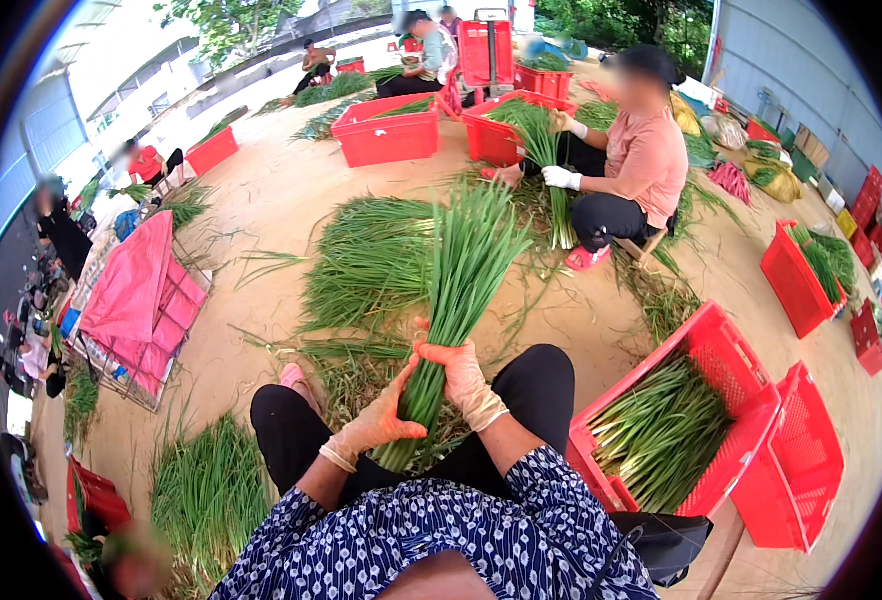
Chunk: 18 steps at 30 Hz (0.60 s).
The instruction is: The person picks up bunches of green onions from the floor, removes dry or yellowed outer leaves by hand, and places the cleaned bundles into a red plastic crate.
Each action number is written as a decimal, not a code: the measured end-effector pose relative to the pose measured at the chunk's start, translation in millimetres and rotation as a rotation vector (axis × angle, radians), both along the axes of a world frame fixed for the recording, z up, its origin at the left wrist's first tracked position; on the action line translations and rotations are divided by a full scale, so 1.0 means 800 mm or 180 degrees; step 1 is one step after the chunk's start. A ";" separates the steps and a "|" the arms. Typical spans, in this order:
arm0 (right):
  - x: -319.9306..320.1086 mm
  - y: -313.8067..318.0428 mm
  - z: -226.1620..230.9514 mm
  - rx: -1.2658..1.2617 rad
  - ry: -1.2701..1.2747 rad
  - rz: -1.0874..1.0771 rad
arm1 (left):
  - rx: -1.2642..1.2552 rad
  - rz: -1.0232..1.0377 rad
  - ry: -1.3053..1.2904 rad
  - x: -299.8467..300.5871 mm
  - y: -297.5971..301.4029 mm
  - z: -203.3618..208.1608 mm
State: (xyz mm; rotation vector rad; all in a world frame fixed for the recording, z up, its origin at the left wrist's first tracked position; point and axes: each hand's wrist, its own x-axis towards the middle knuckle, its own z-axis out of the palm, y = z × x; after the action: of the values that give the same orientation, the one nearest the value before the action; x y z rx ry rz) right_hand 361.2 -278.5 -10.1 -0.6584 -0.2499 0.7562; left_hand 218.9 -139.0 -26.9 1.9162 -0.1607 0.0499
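An upright bunch of chives (pixel 469 265), long and green with its leaves fanning out at the top, stands between my knees. Gloved in thin, pale material, my right hand (pixel 461 380) wraps round its middle. My left hand (pixel 381 418), gloved the same way, is closed about the bunch slightly lower and to the left. The lower end hangs over loose stalks and partly hides behind my hands. Beyond the bunch, a wide pile of chives (pixel 366 255) lies on the ground. At my right stands a red crate (pixel 726 365) holding chives with pale stem ends.
Another chive pile (pixel 211 490) lies at my left. A second red crate (pixel 796 465) leans beside the filled one. Ahead right, a seated co-worker (pixel 641 160) in white gloves holds chives. A pink-covered frame (pixel 141 300) stands left; more red crates (pixel 389 135) stand farther back.
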 end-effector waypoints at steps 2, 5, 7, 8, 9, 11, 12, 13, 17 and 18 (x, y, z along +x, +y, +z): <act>0.011 -0.001 0.002 0.0047 0.0357 -0.0246 | 0.0458 0.0422 0.0016 0.011 -0.027 0.008; 0.023 -0.011 0.006 0.0202 0.0687 -0.0587 | 0.1393 0.0981 0.0666 0.031 -0.052 0.053; 0.026 -0.014 0.014 0.0366 0.0504 -0.0637 | 0.1525 0.0954 0.0521 0.044 -0.041 0.054; 0.021 -0.017 0.024 0.0421 0.0384 -0.0667 | 0.1530 0.0974 0.0551 0.045 -0.040 0.049; 0.020 -0.019 0.026 0.0381 0.0243 -0.0677 | 0.1554 0.0984 0.0546 0.050 -0.040 0.050; 0.017 -0.023 0.030 0.0299 -0.0038 -0.0684 | 0.1601 0.1053 0.0734 0.049 -0.047 0.049; 0.018 -0.023 0.028 0.0267 -0.0162 -0.0590 | 0.1488 0.1023 0.0720 0.048 -0.045 0.034; 0.020 -0.025 0.020 0.0224 -0.0284 -0.0514 | 0.1410 0.0969 0.0693 0.045 -0.054 0.034; 0.007 -0.021 0.016 0.0067 -0.0623 -0.0616 | 0.1550 0.0585 0.0746 0.045 -0.056 0.034; 0.006 -0.024 0.018 -0.0010 -0.0741 -0.0598 | 0.1750 0.0473 0.0727 0.047 -0.049 0.036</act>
State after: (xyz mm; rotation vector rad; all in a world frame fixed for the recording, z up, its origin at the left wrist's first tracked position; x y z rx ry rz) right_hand 365.8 -297.5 4.3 -0.7624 -0.3937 0.4998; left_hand 256.7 -178.5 2.2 2.4612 0.1385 -0.1261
